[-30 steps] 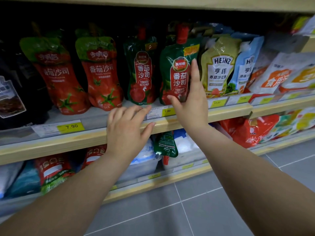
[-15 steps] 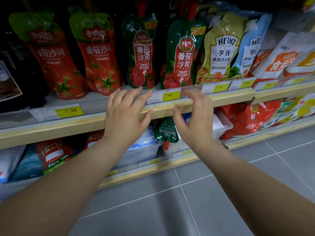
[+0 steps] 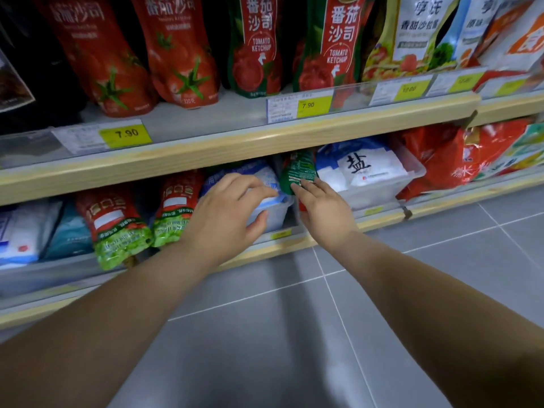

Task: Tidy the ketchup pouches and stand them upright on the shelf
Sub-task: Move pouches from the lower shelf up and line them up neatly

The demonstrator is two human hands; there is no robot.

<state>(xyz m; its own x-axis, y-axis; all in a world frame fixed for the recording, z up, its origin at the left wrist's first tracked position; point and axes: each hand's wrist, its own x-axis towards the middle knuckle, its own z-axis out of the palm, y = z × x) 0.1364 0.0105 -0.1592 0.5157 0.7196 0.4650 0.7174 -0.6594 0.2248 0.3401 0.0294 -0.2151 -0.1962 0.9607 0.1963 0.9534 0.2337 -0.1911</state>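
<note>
Our right hand (image 3: 322, 212) has its fingertips (image 3: 300, 188) on an upside-down green ketchup pouch (image 3: 297, 172) on the lower shelf (image 3: 379, 220); grip not closed. Left hand (image 3: 226, 219), fingers spread, rests over a clear bin (image 3: 273, 213). Four ketchup pouches (image 3: 256, 45) stand upright above.

The upper shelf (image 3: 235, 142) carries 4 upright ketchup pouches: 2 red (image 3: 100, 54) and 2 green (image 3: 256, 48). The lower shelf (image 3: 382, 222) holds 3 ketchup pouches upside down: 2 red (image 3: 114, 222) and 1 green (image 3: 297, 172). 2 yellow tags (image 3: 125, 134) read 7.90. 2 hands (image 3: 226, 219) are in view.
</note>
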